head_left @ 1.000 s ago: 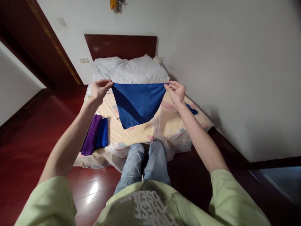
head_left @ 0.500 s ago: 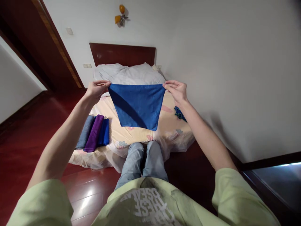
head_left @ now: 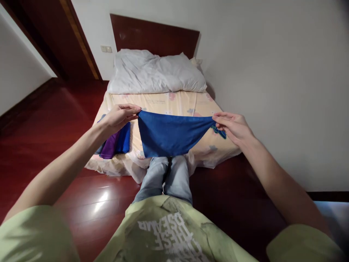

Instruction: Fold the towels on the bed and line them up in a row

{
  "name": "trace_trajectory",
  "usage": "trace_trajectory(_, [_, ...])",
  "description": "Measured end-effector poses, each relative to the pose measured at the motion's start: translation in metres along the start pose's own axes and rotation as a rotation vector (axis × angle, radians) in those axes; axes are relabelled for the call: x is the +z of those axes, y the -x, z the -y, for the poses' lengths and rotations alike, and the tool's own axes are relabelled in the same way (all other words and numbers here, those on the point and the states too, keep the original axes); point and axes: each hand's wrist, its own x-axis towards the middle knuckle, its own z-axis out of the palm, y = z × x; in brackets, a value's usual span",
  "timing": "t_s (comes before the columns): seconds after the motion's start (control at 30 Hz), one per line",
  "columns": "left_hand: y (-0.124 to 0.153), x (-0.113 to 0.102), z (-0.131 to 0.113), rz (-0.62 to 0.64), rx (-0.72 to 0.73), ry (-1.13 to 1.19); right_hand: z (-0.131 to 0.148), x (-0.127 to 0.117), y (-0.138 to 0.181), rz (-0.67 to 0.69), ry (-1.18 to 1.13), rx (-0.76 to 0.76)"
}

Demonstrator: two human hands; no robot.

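Note:
A blue cloth (head_left: 170, 134) is stretched in the air between my two hands, above the near end of the bed. My left hand (head_left: 121, 117) pinches its upper left corner between thumb and fingers. At the upper right corner, my right hand (head_left: 233, 125) grips it the same way. The cloth hangs down from its taut top edge, its lower edge close over my knees. Behind my left wrist, a folded purple cloth (head_left: 109, 145) lies beside a folded blue cloth (head_left: 124, 138); a grey-blue one is mostly hidden. Past my right fingers sits a crumpled blue cloth with green edging (head_left: 219, 133).
The bed (head_left: 155, 100) has a pale flowered sheet, a white quilt or pillow heap (head_left: 158, 72) and a dark wooden headboard (head_left: 155, 34). A wall (head_left: 272, 80) runs along the right. Dark red floor (head_left: 62, 105) and a door (head_left: 46, 36) lie to the left.
Both hands have lowered towards me relative to the bed, and the cloth with them. The cloth's lower right side now slants inward. The view has tilted down.

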Motion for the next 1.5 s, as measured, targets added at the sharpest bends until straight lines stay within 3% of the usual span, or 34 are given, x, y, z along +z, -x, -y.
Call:
trace_trajectory(0.17, [-0.025,-0.007,0.024,-0.024,-0.077,0.003,-0.023,0.016,-0.031,0.025,-0.071,0.114])
trace_trajectory(0.33, [-0.071,-0.006,0.038,-0.129,-0.115,-0.004,-0.034,0.053,-0.079,0.028,-0.108,0.206])
trace_trajectory(0.43, [-0.112,-0.003,0.037,-0.189,0.042,-0.036,-0.035,0.079,-0.118,-0.007,-0.081,0.157])
trace_trajectory(0.57, [-0.159,-0.005,0.021,-0.212,0.376,-0.089,-0.037,0.092,-0.168,-0.073,-0.075,-0.102])
trace_trajectory(0.7, [-0.163,-0.013,0.025,-0.264,0.517,-0.169,-0.057,0.085,-0.185,-0.067,-0.042,-0.289])
trace_trajectory(0.8, [-0.132,-0.017,0.074,-0.288,0.449,-0.304,-0.105,0.087,-0.162,-0.024,0.013,-0.167])
trace_trajectory(0.9, [-0.085,-0.014,0.165,-0.344,0.19,-0.371,-0.183,0.102,-0.119,0.025,0.076,0.042])
trace_trajectory(1.03, [-0.027,-0.005,0.293,-0.303,-0.065,-0.366,-0.293,0.122,-0.064,0.082,0.106,0.309])
trace_trajectory(1.13, [-0.003,-0.002,0.351,-0.302,-0.196,-0.342,-0.345,0.125,-0.043,0.081,0.095,0.419])
trace_trajectory(1.27, [-0.002,-0.008,0.375,-0.321,-0.184,-0.325,-0.369,0.121,-0.042,0.067,0.068,0.461])
trace_trajectory(1.5, [-0.011,-0.019,0.375,-0.263,-0.177,-0.371,-0.379,0.114,-0.045,0.105,0.043,0.475])
